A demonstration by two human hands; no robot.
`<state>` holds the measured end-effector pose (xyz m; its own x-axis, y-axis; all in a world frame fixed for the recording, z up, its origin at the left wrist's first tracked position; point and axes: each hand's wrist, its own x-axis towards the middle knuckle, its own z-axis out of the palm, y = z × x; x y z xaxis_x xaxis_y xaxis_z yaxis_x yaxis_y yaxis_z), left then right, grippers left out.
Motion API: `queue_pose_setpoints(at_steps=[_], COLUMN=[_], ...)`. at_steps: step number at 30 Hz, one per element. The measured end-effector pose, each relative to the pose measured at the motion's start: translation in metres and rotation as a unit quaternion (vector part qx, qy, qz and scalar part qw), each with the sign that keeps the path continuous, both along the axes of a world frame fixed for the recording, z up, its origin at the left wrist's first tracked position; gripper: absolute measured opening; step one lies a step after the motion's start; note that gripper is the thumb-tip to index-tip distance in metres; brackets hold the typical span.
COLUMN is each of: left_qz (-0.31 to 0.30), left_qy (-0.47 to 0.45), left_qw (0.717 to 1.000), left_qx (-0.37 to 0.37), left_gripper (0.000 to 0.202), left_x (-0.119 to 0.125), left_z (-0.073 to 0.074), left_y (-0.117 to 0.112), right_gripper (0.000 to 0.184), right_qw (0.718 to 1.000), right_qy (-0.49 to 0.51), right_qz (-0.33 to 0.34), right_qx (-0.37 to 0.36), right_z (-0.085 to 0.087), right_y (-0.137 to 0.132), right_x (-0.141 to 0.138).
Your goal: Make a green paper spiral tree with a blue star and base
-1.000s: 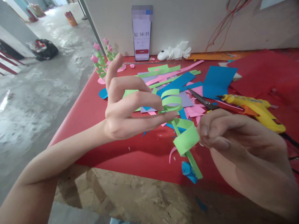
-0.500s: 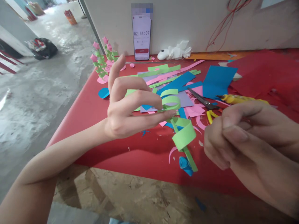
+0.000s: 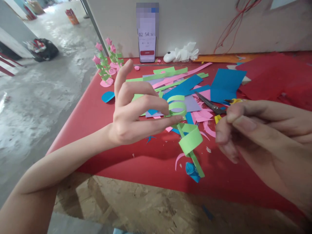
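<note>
My left hand (image 3: 138,110) pinches a curled green paper strip (image 3: 191,139) between its fingers, the index finger raised. Loops of the strip show above and below the fingertips, and a narrow straight green piece hangs down through the lower loop. Beside its lower end is a folded blue paper piece (image 3: 192,171); whether the two are joined I cannot tell. My right hand (image 3: 258,136) is to the right, apart from the strip, thumb pressed against the fingers; anything between them is hidden or too small to see. Behind it lie scissors (image 3: 211,104) with yellow handles, partly covered by the hand.
Green, pink, blue and purple paper pieces (image 3: 180,86) are strewn over the red table (image 3: 97,130). Pink paper stars on green stems (image 3: 103,65) stand back left. A phone (image 3: 147,42) showing a timer leans on the wall, near crumpled white tissue (image 3: 186,52).
My right hand has turned and risen slightly, now covering more of the yellow-handled tools. My left hand stays almost still with the green strip; the view has shifted a little.
</note>
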<state>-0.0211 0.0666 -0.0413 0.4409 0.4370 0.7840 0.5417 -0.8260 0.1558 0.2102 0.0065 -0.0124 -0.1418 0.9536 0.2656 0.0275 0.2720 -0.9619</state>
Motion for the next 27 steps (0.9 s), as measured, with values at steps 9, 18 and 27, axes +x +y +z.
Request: queue_pose_setpoints(at_steps=[9,18,27], left_qz=[-0.002,0.050,0.009], left_qy=[-0.005,0.016,-0.024], left_qw=[0.960,0.996,0.999], left_qx=[0.280,0.074,0.023], left_gripper=[0.009,0.026,0.023], left_x=[0.003,0.005,0.007], left_z=[0.009,0.015,0.020], left_y=[-0.002,-0.008,-0.005], right_gripper=[0.013,0.013,0.008], right_qw=[0.999,0.999,0.993], right_qy=[-0.009,-0.039,-0.097], right_qz=[0.036,-0.003,-0.064], right_qx=[-0.029,-0.024,0.008], right_z=[-0.003,-0.001,0.000], right_y=[0.000,0.001,0.001], right_x=[0.001,-0.005,-0.005])
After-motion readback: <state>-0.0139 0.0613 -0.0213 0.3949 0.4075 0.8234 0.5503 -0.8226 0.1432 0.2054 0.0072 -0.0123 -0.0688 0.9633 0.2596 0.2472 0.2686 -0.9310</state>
